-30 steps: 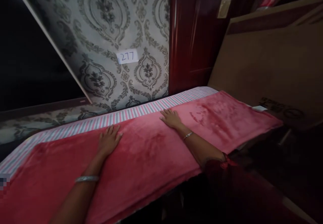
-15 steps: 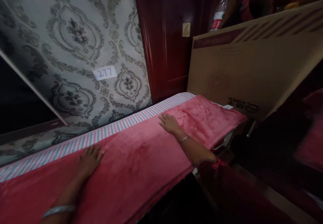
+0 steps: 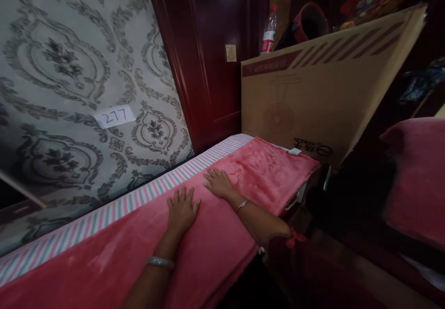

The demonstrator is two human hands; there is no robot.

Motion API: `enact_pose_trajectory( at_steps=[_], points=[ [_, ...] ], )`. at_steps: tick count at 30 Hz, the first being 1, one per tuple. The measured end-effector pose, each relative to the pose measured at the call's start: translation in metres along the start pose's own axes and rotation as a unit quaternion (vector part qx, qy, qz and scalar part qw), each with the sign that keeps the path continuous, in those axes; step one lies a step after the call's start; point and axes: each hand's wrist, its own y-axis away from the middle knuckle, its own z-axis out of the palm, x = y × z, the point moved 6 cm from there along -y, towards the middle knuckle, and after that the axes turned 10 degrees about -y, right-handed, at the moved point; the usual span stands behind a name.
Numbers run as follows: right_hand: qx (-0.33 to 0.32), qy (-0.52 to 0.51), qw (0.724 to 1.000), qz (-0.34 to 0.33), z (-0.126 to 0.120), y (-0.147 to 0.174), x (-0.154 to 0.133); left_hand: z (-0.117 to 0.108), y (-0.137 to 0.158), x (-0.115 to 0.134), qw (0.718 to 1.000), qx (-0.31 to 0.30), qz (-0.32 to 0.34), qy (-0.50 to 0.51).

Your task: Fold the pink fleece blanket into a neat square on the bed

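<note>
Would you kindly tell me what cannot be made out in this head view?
In the head view:
Left hand and right hand: palms hidden by the hands' own backs.
Pink blanket: left end cut off by the picture's edge.
Cardboard box: faint lettering too small.

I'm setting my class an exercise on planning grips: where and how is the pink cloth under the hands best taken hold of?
Probably pinch the pink cloth by its near edge, coming from the front: that edge is exposed, with dark space beyond it. The far edge lies flat along the striped cloth, and the left hand and right hand rest on the middle.
</note>
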Motion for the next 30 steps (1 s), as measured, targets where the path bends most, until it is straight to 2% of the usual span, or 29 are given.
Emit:
enact_pose_trajectory(
  at_steps=[2,5,13,17,20,23,30],
  points=[
    [-0.017,0.001,1.0,-0.017,-0.004,-0.004,0.007,0.003,0.002,0.006,0.999,0.031,0.0,-0.016],
    [-0.032,0.013,0.999,-0.025,-0.018,-0.012,0.033,0.008,0.004,0.004,0.999,0.04,0.005,-0.023],
    [-0.003,0.066,0.997,0.048,-0.072,-0.023,0.15,0.008,0.001,0.001,1.0,0.021,0.0,-0.016],
    [0.013,0.088,0.993,0.071,-0.092,-0.018,0.191,0.008,0.002,0.002,1.0,0.024,-0.001,-0.017],
    [0.019,0.098,0.991,0.091,-0.102,-0.017,0.207,0.01,0.001,0.001,1.0,0.018,-0.006,-0.017],
    [0.024,0.107,0.988,0.104,-0.107,-0.023,0.212,0.012,0.0,0.001,1.0,0.018,-0.006,-0.017],
    [0.022,0.112,0.99,0.084,-0.098,-0.044,0.211,0.015,-0.002,0.0,1.0,0.02,-0.006,-0.02]
  ],
)
